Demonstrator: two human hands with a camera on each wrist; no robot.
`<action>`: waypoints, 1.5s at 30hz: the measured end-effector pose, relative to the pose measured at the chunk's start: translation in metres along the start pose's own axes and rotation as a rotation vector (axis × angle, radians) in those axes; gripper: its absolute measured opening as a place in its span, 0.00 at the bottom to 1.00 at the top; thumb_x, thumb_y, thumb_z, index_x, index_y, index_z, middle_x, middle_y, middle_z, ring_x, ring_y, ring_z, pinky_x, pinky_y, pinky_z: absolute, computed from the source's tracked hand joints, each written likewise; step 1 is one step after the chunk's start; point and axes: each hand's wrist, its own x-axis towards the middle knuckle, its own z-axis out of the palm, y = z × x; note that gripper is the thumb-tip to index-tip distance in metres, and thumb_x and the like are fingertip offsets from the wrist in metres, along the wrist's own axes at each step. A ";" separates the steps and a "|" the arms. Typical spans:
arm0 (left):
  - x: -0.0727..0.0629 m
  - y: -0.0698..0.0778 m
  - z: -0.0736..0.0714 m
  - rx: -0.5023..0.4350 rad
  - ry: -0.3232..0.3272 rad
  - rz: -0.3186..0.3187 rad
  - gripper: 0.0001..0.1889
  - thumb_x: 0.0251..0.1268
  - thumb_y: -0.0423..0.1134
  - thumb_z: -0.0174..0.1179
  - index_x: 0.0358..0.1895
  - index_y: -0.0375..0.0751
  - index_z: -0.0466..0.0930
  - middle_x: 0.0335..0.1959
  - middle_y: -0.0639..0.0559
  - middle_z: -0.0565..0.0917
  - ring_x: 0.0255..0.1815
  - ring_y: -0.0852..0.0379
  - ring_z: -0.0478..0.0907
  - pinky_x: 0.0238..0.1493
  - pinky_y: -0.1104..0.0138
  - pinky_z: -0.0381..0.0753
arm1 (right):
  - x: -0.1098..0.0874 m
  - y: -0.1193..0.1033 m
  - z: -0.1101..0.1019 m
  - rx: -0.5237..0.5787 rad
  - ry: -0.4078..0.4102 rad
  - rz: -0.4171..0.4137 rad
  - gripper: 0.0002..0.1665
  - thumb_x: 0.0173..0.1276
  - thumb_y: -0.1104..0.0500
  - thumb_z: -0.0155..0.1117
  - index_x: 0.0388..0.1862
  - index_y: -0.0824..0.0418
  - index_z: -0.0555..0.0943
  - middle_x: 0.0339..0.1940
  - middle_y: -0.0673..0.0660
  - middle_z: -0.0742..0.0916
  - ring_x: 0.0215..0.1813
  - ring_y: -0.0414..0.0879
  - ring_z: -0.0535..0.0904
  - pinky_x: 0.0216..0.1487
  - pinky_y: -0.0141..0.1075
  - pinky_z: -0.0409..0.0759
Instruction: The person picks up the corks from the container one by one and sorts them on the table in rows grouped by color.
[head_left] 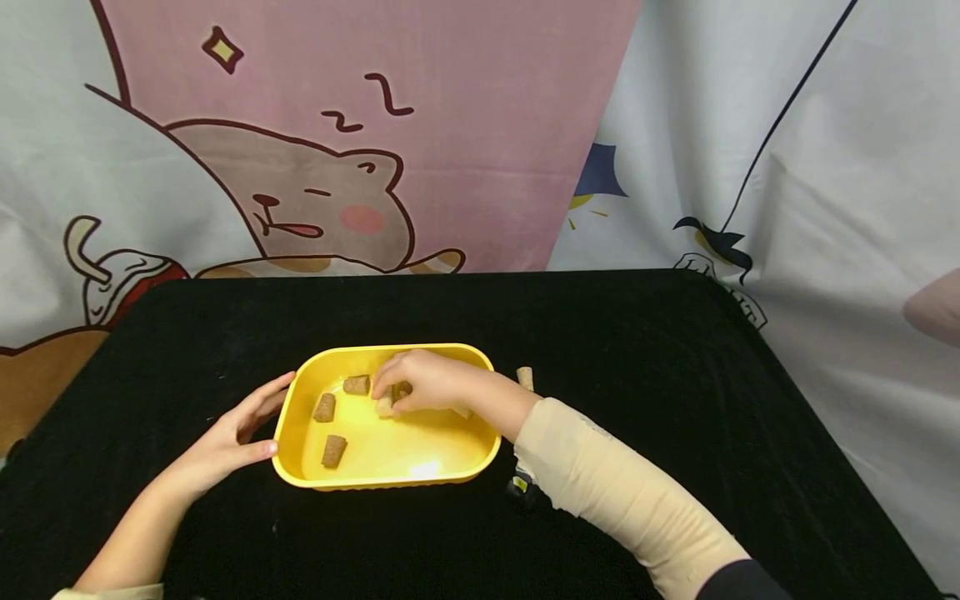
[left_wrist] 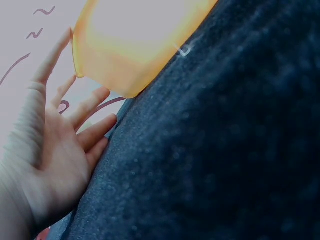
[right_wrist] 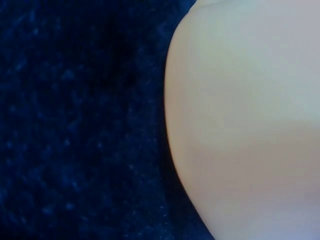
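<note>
While my left hand [head_left: 221,446] rests against the left end of the yellow plastic tray [head_left: 386,482], its fingers spread and relaxed, touching the wall without curling round it, my right hand [head_left: 427,379] reaches inside. There my fingers are nearly closed, pinching a light-faced cork [head_left: 384,407] just above or on the tray's floor; I cannot tell which. My knuckles cover most of it, and a darker piece [head_left: 404,388] behind my fingers shows only as a sliver.

Left of the pinch, three brown corks lie well in view: the upper cork [head_left: 356,385] just beside my fingers, the middle cork [head_left: 325,407] near the left wall, the lower cork [head_left: 333,451] toward the near rim. My forearm hides the tray's right rim in part. Beyond it, outside on the black tabletop [head_left: 645,358], an outlying cork [head_left: 525,378] has its lower end cut off by my arm. A small black object [head_left: 520,490] under my beige sleeve [head_left: 622,492] is hard to make out. The right wrist view shows blurred yellow wall and dark cloth, none of my fingers.
</note>
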 end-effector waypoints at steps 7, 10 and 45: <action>0.000 -0.001 -0.001 0.009 -0.008 0.009 0.37 0.66 0.29 0.52 0.76 0.47 0.49 0.69 0.30 0.61 0.63 0.68 0.64 0.56 0.43 0.66 | -0.006 -0.002 -0.004 0.016 0.054 -0.033 0.16 0.63 0.58 0.69 0.50 0.57 0.84 0.52 0.47 0.83 0.55 0.36 0.72 0.60 0.25 0.66; 0.001 -0.001 -0.001 0.009 -0.008 0.007 0.37 0.66 0.29 0.52 0.76 0.47 0.49 0.69 0.31 0.61 0.63 0.68 0.65 0.56 0.47 0.66 | -0.010 -0.003 -0.005 0.027 0.082 -0.037 0.16 0.63 0.57 0.69 0.50 0.57 0.84 0.51 0.47 0.82 0.53 0.36 0.73 0.59 0.25 0.67; 0.000 0.000 0.000 0.001 0.001 -0.010 0.37 0.66 0.31 0.52 0.76 0.47 0.48 0.69 0.29 0.61 0.62 0.71 0.64 0.53 0.28 0.59 | -0.079 -0.024 -0.028 0.074 0.785 -0.233 0.12 0.57 0.63 0.73 0.40 0.62 0.86 0.34 0.47 0.82 0.32 0.40 0.72 0.27 0.39 0.76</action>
